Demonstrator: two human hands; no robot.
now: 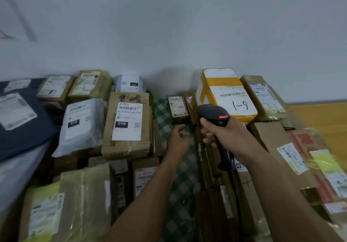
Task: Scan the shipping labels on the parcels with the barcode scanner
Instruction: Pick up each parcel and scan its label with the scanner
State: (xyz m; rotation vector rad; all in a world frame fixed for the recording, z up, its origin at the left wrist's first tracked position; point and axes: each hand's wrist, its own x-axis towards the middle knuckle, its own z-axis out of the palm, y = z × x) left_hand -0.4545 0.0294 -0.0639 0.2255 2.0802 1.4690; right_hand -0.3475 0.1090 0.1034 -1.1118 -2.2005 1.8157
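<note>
- Currently your right hand [223, 134] grips the barcode scanner [214, 113] by its handle, fingers wrapped round it. The handle end sticks out below your fist.
- Scanner head is black w/ a lit red strip on top. It's aimed fwd, away from you, toward the far row of parcels by the wall [169, 26].
- It's held over the right-hand stack, just in front of the yellow-taped parcel [231, 95]. That one is marked "1-9" in black pen, and its white barcode label faces up.
- Your left hand [178, 140] holds nothing: fingers loosely curled, back of hand up. It's over the green checked cloth [180, 185] in the gap btwn the two groups of parcels.
- Just beyond your left fingertips a small brown box [177, 108] sits at the far end of the cloth strip, label up. Fingers look apart from it.
- Left of the gap lies a kraft parcel [127, 125]. Its white label reads "010-010-L30-551" above a black "010" block.
- Next to it, further left, is a white poly mailer [82, 125], also w/ a black "010" tag. A dark blue mailer [22, 129] lies at the far left edge.
- Right of the gap are flat brown cartons, stacked. At far right is a red-printed carton [309, 148] under clear film w/ labels on it.
- Lower left, nearest you, is a big tape-wrapped carton [75, 200]; its label is too blurred to read.
- An orange-brown wood surface [319, 118] shows beyond the right stack.
</note>
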